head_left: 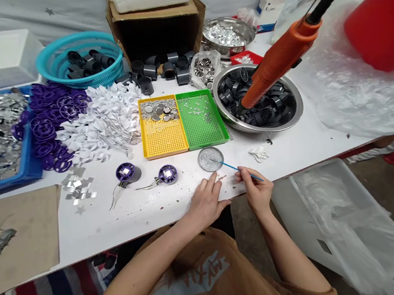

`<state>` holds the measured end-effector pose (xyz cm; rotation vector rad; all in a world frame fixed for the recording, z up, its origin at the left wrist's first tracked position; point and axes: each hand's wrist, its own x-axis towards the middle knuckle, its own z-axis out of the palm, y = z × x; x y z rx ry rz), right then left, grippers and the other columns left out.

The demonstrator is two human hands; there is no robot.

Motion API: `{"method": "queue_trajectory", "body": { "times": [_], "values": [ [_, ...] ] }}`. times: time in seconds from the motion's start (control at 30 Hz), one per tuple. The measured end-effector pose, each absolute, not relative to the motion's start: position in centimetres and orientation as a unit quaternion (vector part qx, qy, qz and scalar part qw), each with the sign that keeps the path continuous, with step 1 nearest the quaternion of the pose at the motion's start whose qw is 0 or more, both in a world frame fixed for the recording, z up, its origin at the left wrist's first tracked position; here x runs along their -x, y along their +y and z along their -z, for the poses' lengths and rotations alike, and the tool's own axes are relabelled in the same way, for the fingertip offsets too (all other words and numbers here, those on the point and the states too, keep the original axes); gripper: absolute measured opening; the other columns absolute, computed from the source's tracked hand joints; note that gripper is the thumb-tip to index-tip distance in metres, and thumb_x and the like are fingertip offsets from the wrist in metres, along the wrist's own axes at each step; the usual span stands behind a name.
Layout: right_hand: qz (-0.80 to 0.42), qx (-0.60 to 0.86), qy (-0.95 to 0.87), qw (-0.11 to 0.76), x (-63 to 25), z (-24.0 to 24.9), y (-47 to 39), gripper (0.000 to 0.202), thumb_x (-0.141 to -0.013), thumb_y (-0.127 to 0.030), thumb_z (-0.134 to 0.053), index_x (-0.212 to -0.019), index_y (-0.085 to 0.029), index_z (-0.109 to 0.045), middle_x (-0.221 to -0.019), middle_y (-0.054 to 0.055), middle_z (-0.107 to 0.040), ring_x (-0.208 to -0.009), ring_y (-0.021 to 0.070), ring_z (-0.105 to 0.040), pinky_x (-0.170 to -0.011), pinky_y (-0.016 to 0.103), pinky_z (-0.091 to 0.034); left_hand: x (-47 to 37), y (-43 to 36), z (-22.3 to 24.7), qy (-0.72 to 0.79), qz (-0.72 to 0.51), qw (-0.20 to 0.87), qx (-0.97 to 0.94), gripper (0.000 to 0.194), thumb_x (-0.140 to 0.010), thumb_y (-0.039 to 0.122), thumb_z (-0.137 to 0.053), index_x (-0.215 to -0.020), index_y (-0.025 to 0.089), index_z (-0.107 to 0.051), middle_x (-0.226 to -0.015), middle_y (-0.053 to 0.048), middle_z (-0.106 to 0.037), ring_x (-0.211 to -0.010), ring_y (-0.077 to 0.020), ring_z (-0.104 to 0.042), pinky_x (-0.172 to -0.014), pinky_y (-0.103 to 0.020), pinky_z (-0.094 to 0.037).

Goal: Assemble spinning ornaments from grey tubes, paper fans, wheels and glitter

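My right hand (258,189) pinches a thin blue stick (231,166) whose tip reaches into a small round dish (204,165) of clear, glistening gel-like stuff. On the table edge, just below the dish, rests my left hand (207,200) with its fingers stretched out and nothing in it. Left of it lie two purple-topped round housings with wires: a smaller one (167,174) and a taller dark one (128,173). Behind the dish sit a yellow tray (165,144) with metal discs and tiny parts, and a green tray (205,139) with small clear bits.
A steel bowl (301,109) of black parts stands right, an orange electric screwdriver (276,64) hanging over it. White strips (100,107), purple rings (44,129) and a blue bin (30,162) of metal pieces fill the left. A crumpled white tissue (259,154) lies near my right hand.
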<state>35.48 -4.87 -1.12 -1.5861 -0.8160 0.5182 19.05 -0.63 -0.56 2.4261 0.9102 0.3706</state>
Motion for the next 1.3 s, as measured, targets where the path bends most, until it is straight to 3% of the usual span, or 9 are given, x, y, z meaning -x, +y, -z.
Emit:
{"method": "queue_trajectory", "body": {
  "times": [0.43, 0.6, 0.7, 0.83, 1.0, 1.1, 1.2, 1.3],
  "values": [
    [-0.200, 0.686, -0.340, 0.611, -35.4, 0.6, -5.8, 0.022, -0.083, -0.035, -0.065, -0.091, -0.017, -0.074, -0.072, 0.003, -0.073, -0.060, 0.0141, -0.066, -0.064, 0.030, -0.055, -18.7, -0.6, 0.9, 0.326, -0.178, 0.264, -0.890, 0.045, -0.082, 0.040, -0.065, -0.116, 0.015, -0.050, -0.142, -0.021, -0.044, -0.106, -0.0308, -0.055, -0.087, -0.048, -0.050],
    [-0.258, 0.651, -0.231, 0.676, -35.9, 0.7, -5.4, 0.026, -0.079, -0.039, -0.070, -0.087, -0.014, -0.073, -0.068, 0.002, -0.071, -0.055, 0.0100, -0.063, -0.058, 0.024, -0.054, -18.7, -0.8, 0.8, 0.318, -0.194, 0.256, -0.892, 0.043, -0.082, 0.040, -0.065, -0.113, 0.015, -0.052, -0.141, -0.022, -0.046, -0.104, -0.0303, -0.056, -0.085, -0.047, -0.050],
    [-0.343, 0.607, -0.119, 0.707, -36.5, 1.1, -4.6, 0.030, -0.073, -0.040, -0.076, -0.084, -0.012, -0.072, -0.065, 0.001, -0.069, -0.051, 0.0073, -0.061, -0.051, 0.019, -0.054, -17.9, -0.7, 0.5, 0.293, -0.252, 0.245, -0.889, 0.026, -0.087, 0.037, -0.059, -0.103, 0.016, -0.056, -0.132, -0.018, -0.056, -0.100, -0.0266, -0.059, -0.082, -0.042, -0.051],
    [-0.412, 0.565, -0.026, 0.714, -37.1, 1.5, -3.8, 0.031, -0.070, -0.038, -0.079, -0.082, -0.011, -0.071, -0.063, 0.000, -0.069, -0.050, 0.0052, -0.061, -0.049, 0.014, -0.053, -15.0, 0.9, -0.3, 0.325, -0.402, 0.185, -0.836, 0.008, -0.088, 0.024, -0.058, -0.095, 0.020, -0.059, -0.103, -0.009, -0.069, -0.094, -0.0216, -0.061, -0.081, -0.037, -0.049],
    [-0.427, 0.560, -0.011, 0.710, -37.3, 1.3, -3.0, 0.030, -0.072, -0.039, -0.078, -0.081, -0.012, -0.070, -0.061, -0.001, -0.068, -0.049, 0.0046, -0.061, -0.049, 0.013, -0.053, -10.6, 3.9, -0.7, 0.492, -0.459, 0.090, -0.734, 0.022, -0.083, 0.029, -0.066, -0.102, 0.019, -0.062, -0.106, -0.010, -0.062, -0.104, -0.0255, -0.056, -0.093, -0.044, -0.044],
    [-0.386, 0.578, -0.061, 0.716, -37.0, 1.1, -2.6, 0.032, -0.072, -0.043, -0.076, -0.082, -0.013, -0.070, -0.063, -0.001, -0.068, -0.049, 0.0055, -0.061, -0.051, 0.016, -0.054, -9.2, 4.9, -0.4, 0.526, -0.431, 0.130, -0.722, 0.027, -0.084, 0.035, -0.065, -0.106, 0.019, -0.062, -0.108, -0.010, -0.060, -0.104, -0.0245, -0.055, -0.093, -0.041, -0.044],
    [-0.260, 0.625, -0.189, 0.711, -36.5, 1.0, -3.1, 0.031, -0.077, -0.043, -0.071, -0.085, -0.013, -0.071, -0.068, 0.001, -0.070, -0.053, 0.0092, -0.063, -0.056, 0.023, -0.056, -8.8, 5.1, 0.1, 0.523, -0.423, 0.162, -0.722, 0.025, -0.086, 0.034, -0.062, -0.106, 0.019, -0.063, -0.106, -0.009, -0.061, -0.104, -0.0228, -0.056, -0.092, -0.039, -0.046],
    [-0.172, 0.661, -0.326, 0.654, -35.9, 0.9, -4.5, 0.025, -0.082, -0.038, -0.067, -0.092, -0.015, -0.072, -0.074, 0.004, -0.072, -0.060, 0.0139, -0.067, -0.065, 0.031, -0.057, -9.0, 4.5, 0.2, 0.508, -0.461, 0.108, -0.720, 0.020, -0.085, 0.030, -0.064, -0.102, 0.019, -0.063, -0.104, -0.009, -0.062, -0.101, -0.0232, -0.057, -0.090, -0.040, -0.047]
  ]
}}
